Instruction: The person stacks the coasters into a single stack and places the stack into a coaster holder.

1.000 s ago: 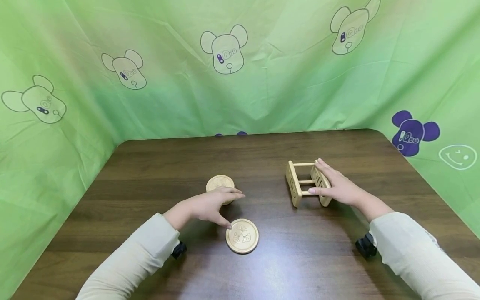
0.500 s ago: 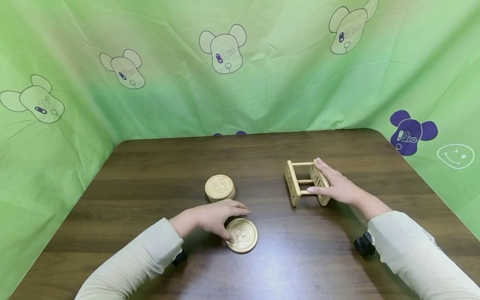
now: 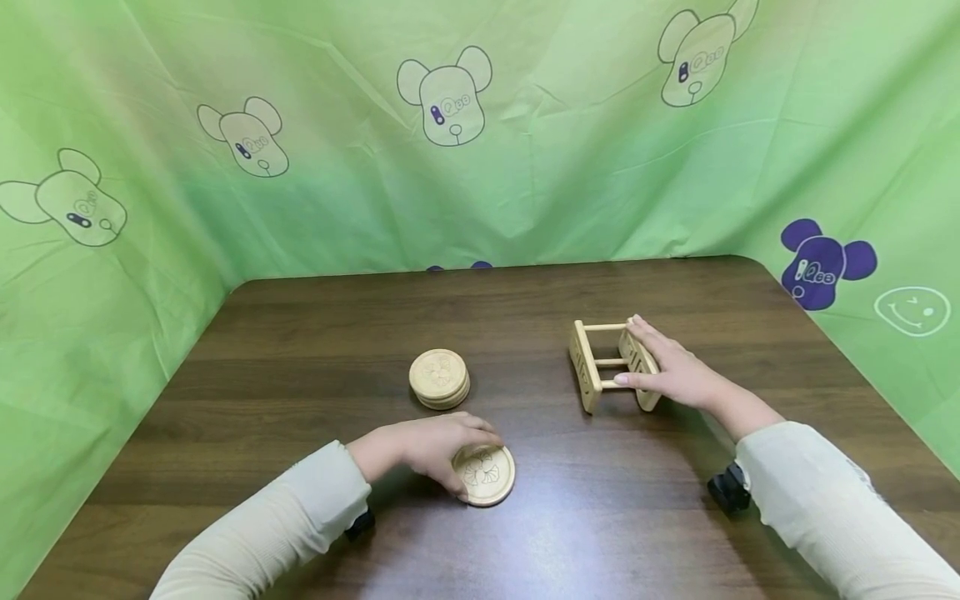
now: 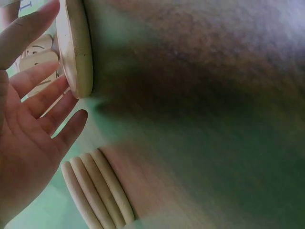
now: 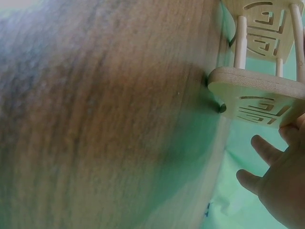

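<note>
A round wooden coaster (image 3: 489,479) with a carved leaf pattern lies flat on the table, nearest the front. My left hand (image 3: 438,450) spans it, thumb at its near left rim and fingertips at the far rim. In the left wrist view the coaster (image 4: 82,52) shows edge-on, thumb and fingers against it. Behind that hand stands a stack of several matching coasters (image 3: 438,375). To the right is a slotted wooden coaster rack (image 3: 585,371), two carved side panels joined by rods. My right hand (image 3: 678,375) grips its right panel (image 5: 259,102), thumb by the front rod.
The dark wood-grain table (image 3: 337,333) is enclosed at the back and sides by a green curtain (image 3: 540,183) with printed bear heads. A black wrist camera (image 3: 729,490) hangs under the right sleeve.
My left hand has moved from over the stack toward the front coaster, uncovering the stack, and its fingers have closed in around the coaster's rim. The right hand has stayed on the rack.
</note>
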A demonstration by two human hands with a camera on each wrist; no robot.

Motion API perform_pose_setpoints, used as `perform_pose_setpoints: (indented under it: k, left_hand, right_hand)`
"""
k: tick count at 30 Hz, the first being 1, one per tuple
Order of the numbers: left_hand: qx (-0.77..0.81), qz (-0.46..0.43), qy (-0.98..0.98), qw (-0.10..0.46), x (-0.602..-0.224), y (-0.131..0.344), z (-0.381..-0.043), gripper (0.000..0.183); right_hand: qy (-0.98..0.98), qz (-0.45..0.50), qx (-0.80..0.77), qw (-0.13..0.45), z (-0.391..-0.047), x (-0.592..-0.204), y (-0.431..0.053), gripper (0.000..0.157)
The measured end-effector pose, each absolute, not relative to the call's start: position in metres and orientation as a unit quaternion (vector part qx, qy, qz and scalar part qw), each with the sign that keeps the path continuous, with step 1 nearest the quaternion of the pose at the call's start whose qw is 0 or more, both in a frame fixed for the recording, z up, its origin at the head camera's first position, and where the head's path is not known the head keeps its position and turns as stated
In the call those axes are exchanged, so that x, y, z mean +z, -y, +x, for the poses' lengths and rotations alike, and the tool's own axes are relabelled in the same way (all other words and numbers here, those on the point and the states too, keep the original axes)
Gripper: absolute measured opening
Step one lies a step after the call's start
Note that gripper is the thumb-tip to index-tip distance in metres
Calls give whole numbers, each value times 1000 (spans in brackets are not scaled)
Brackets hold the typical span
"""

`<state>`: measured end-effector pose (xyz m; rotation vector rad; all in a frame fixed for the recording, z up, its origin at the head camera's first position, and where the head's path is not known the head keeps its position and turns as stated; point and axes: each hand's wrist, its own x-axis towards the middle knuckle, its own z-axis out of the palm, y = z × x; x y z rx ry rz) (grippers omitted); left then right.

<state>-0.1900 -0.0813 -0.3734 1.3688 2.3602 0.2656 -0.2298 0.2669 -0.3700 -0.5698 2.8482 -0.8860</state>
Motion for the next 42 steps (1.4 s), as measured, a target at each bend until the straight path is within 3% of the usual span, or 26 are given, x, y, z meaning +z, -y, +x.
perform_pose_setpoints:
  k: [42]
  left_hand:
    - [73,527,-833,150,-381,76,-189,80]
  right_hand:
    - [-936,-181,-299,49,-228,-369,-265,86]
